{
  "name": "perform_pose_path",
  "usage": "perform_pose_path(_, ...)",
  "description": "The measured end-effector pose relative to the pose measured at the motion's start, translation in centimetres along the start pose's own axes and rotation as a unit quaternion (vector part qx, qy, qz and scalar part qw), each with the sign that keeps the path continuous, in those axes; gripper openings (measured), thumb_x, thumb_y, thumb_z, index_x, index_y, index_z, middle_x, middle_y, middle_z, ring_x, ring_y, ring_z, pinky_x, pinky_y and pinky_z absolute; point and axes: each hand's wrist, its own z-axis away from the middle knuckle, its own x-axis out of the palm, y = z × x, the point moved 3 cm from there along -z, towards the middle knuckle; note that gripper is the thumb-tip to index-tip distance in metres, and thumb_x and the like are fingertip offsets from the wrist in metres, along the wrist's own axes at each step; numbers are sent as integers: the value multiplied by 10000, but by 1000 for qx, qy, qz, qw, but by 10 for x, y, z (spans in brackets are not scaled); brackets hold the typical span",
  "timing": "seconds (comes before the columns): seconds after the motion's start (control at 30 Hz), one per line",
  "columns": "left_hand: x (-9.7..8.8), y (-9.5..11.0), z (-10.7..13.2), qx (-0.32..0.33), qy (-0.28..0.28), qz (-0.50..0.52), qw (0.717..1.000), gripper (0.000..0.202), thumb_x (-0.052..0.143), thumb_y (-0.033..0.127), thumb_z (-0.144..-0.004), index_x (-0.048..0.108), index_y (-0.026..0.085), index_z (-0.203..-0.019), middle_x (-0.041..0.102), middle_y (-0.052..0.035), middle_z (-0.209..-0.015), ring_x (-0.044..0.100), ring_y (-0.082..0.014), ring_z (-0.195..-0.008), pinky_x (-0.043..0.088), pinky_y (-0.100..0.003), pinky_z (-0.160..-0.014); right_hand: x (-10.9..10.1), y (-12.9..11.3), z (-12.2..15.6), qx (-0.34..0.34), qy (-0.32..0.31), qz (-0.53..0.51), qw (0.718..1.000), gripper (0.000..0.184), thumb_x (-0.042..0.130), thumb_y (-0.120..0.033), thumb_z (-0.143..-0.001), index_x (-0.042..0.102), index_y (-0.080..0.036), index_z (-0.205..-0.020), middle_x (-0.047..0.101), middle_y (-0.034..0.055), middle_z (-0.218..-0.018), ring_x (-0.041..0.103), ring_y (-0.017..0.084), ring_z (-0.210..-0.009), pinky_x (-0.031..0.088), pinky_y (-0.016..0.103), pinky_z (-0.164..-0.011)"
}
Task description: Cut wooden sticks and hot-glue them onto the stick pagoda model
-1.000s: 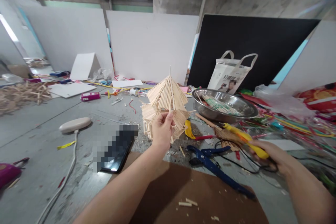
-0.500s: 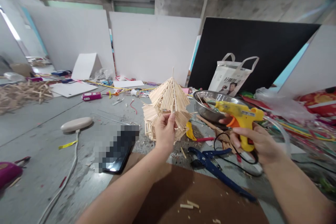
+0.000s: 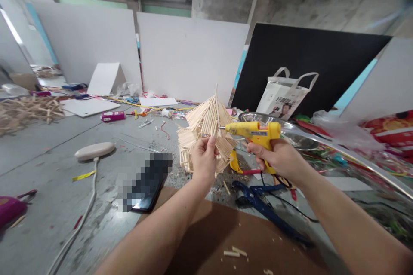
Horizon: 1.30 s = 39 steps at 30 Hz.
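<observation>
A small tiered model house [image 3: 206,114] built of thin wooden sticks stands in front of me, with a pointed roof and a lower tier flaring out. My left hand [image 3: 204,157] is closed in a pinch at the lower edge of the upper roof; its fingers hide what lies behind them. In my right hand [image 3: 274,154] is a yellow hot glue gun [image 3: 254,130], pointing left. Its metal nozzle is at the roof's right side, just above my left thumb; I cannot tell if it touches. A long clear glue stick [image 3: 348,148] sticks out from its back.
Blue-handled cutters [image 3: 271,212] lie on a brown board [image 3: 254,236] near my right forearm. A phone [image 3: 150,184] and a white power strip [image 3: 95,151] lie left. A metal bowl [image 3: 301,135] stands behind the gun; a stick pile [image 3: 32,111] is far left.
My right hand has brought the glue gun leftward, from beside the bowl to the roof of the model. My left hand keeps its pinch in nearly the same place.
</observation>
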Motion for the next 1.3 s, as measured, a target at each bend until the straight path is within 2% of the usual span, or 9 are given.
perform_pose_path(0.27, 0, 2, 0, -3, -1, 0, 1000, 272, 530, 410, -700, 475, 144, -686, 391, 70, -468, 318, -25, -388, 245, -144, -388, 2, -2, -2, -4, -8, 85, 996, 323, 451, -476, -746, 491, -172, -643, 437, -36, -391, 416, 83, -348, 368, 226, -393)
perform_pose_path(0.5, 1, 0, -1, -3, -4, -4, 1000, 257, 529, 393, -709, 473, 146, -667, 392, 73, -458, 311, -22, -380, 243, -146, -389, 4, -8, -1, 0, 4, 69, 998, 297, 474, -464, -737, 446, -189, -627, 413, -51, -375, 390, 76, -330, 348, 220, -362)
perform_pose_path(0.77, 1, 2, 0, -15, -3, 6, 1000, 287, 551, 418, -681, 466, 145, -658, 391, 75, -450, 305, -18, -363, 213, -139, -357, 2, -5, -3, -22, 1, 128, 992, 337, 449, -481, -747, 504, -181, -603, 447, -28, -389, 426, 95, -369, 392, 247, -419)
perform_pose_path(0.97, 1, 2, 0, -15, -4, 3, 1000, 274, 543, 407, -693, 475, 142, -680, 394, 75, -454, 299, -16, -362, 218, -140, -362, 4, -11, -2, -12, 17, 85, 996, 347, 482, -455, -730, 424, -195, -507, 415, -38, -363, 399, 80, -343, 367, 241, -398)
perform_pose_path(1.1, 1, 0, 0, -16, -6, 1, 1000, 275, 543, 410, -690, 477, 143, -680, 392, 72, -461, 315, -20, -379, 225, -140, -373, 5, -10, -4, 3, 16, 19, 1000, 297, 499, -442, -722, 444, -198, -561, 405, -57, -359, 379, 72, -317, 330, 231, -361)
perform_pose_path(1.3, 0, -2, -2, -14, -6, -4, 1000, 295, 536, 433, -686, 477, 144, -687, 388, 72, -469, 313, -21, -378, 230, -142, -374, 6, -6, -9, -11, 4, -23, 1000, 314, 496, -440, -724, 447, -198, -530, 422, -50, -346, 402, 75, -321, 340, 225, -379)
